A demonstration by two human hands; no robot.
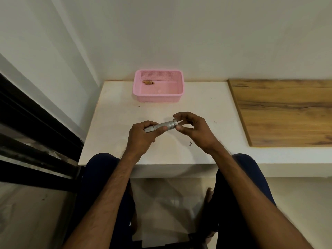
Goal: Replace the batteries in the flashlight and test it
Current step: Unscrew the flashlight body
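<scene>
Flashlight held level above white tabletop, near centre. Left hand wrapped round left end; right hand pinching right-end cap. Batteries lie in far pink basket. Metal body likely rigid, light, slippery; knurled band best grip.

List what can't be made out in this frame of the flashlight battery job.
Head view only:
- Flashlight ends: covered by the left hand and right hand; cap on or off unclear.
- Batteries in the pink basket: too small to count or read.
- Whether the light is lit: lens hidden.
</scene>
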